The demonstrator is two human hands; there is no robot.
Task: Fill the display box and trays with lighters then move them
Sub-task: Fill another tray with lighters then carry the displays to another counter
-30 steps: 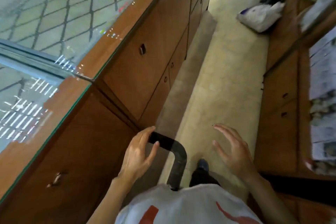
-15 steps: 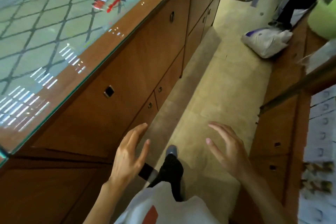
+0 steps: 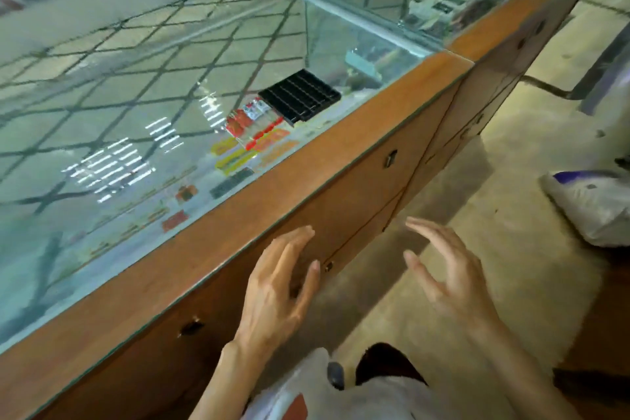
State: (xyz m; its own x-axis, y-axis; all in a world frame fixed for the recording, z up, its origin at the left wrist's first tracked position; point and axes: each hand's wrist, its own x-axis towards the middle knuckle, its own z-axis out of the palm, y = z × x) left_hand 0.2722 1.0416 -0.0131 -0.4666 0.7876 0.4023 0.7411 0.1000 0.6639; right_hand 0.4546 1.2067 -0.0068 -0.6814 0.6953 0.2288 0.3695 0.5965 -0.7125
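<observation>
While both palms face inward, left hand & right hand fingers spread, holding nothing.

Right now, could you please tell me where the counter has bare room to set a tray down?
The glass top is bare left of the red packs, and the wooden edge is free all along. It is crowded around the black tray and those packs, beside the raised glass case.

The black slotted plastic tray lies on the glass tabletop; small red packets lie just beside its near side.
</observation>
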